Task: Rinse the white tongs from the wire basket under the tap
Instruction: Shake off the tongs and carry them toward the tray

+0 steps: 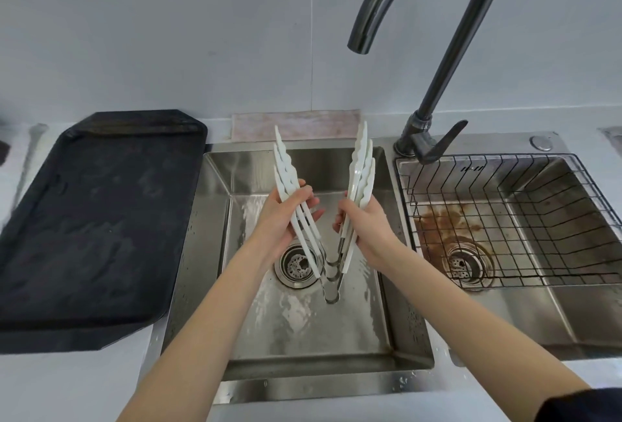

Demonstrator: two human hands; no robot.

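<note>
Tongs [360, 165], white, 3 pairs nested as it appears, held open in a V over the left sink basin [353, 347]; hinge ends low and toward the person, scalloped tips raised and pointing toward the back wall; the wire basket [505, 219] in the right basin no longer holds them.

Left hand [286, 219]: fingers curled round the left set of arms, near mid-length; right hand [367, 229]: fingers and thumb curled round the right set of arms at a similar height; both hands therefore grip, neither is spread; each hand is equally near its own side of the V.

Long axis: runs from the hinges just above the drain [296, 265] up and away to the tips, which stand well apart. The tap [420, 17] arches above; its spout mouth opens above and a little right of the right-hand tips; no water stream is visible, though the basin floor looks wet. The lever sits at the tap base, nearer the right hand; judged from this, the rinse needs water started and the tips carried under the spout.

Outward: a black tray [94, 226] lies on the counter to the left of the basin; a folded cloth [296, 127] lies behind the basin against the wall; brown staining marks the right basin beneath the basket.
</note>
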